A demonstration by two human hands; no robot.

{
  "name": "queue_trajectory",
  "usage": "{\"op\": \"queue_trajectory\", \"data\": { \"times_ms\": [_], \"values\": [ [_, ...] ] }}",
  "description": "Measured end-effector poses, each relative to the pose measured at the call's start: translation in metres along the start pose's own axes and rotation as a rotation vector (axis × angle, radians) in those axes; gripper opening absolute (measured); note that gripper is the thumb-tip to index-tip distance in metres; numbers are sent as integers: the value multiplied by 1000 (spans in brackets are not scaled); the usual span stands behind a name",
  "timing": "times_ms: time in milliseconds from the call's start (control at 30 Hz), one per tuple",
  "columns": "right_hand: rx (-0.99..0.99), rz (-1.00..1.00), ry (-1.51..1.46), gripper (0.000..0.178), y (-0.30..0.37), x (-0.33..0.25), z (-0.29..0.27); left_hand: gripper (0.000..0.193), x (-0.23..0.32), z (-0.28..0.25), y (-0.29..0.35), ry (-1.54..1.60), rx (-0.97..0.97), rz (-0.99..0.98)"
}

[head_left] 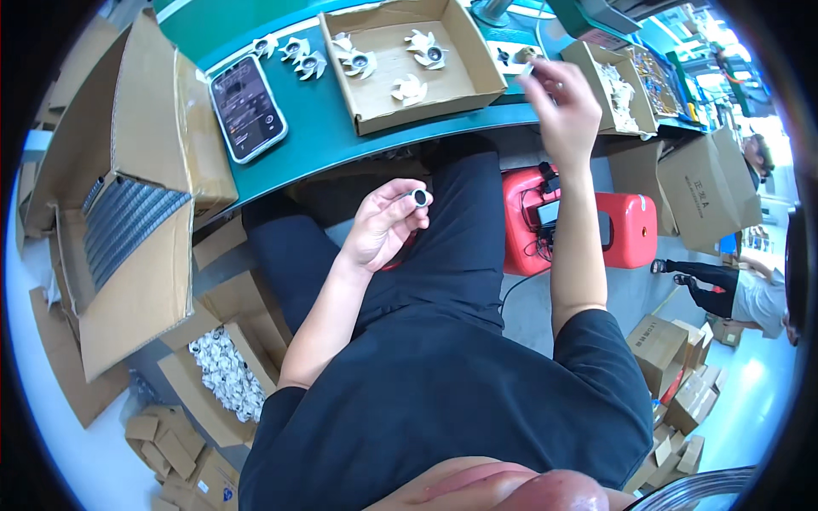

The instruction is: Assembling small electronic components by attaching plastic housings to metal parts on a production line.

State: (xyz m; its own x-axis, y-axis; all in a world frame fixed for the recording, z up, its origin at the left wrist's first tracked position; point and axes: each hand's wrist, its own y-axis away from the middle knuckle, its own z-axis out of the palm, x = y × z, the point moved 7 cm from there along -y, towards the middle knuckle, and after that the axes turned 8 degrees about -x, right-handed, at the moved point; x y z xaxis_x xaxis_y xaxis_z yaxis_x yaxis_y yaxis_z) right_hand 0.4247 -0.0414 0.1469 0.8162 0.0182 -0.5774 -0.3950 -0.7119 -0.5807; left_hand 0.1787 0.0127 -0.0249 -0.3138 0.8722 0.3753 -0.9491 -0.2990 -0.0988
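Note:
Above my lap, my left hand (382, 223) pinches a small metal ring (418, 198) with a dark bore between thumb and fingers. My right hand (564, 106) reaches over the bench's front edge, slightly blurred, its fingers bent together. Something small and pale may be at its fingertips, too unclear to name. Just beyond them is a white plate (509, 58) with a dark bladed part and a small brass-coloured piece (530, 53). Left of that hand, a shallow cardboard tray (371, 115) holds several white fan impellers (409, 89), some with dark hubs.
More impellers (311, 65) lie beside a phone (247, 109) on the green bench (319, 140). A large carton (141, 111) of stacked grey parts stands left, above a box of white parts (228, 375). Right are a parts bin (622, 98), red stool-like object (630, 230), cartons and a person (750, 294).

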Motion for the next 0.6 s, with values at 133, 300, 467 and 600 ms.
{"op": "queue_trajectory", "data": {
  "times_ms": [133, 300, 467, 600],
  "values": [
    [64, 122, 182, 26, -25, 57, -17, 26, -6, -10, 2, 9, 14, -45],
    [-146, 205, 282, 30, -42, 76, 0, 26, -8, -26, 9, -20, 91, -50],
    [-248, 288, 327, 36, -55, 88, -17, 27, -15, -41, 16, -58, 162, -87],
    [-183, 428, 688, 35, -56, 171, -107, 28, -17, -56, 23, -98, 208, -150]
  ]
}}
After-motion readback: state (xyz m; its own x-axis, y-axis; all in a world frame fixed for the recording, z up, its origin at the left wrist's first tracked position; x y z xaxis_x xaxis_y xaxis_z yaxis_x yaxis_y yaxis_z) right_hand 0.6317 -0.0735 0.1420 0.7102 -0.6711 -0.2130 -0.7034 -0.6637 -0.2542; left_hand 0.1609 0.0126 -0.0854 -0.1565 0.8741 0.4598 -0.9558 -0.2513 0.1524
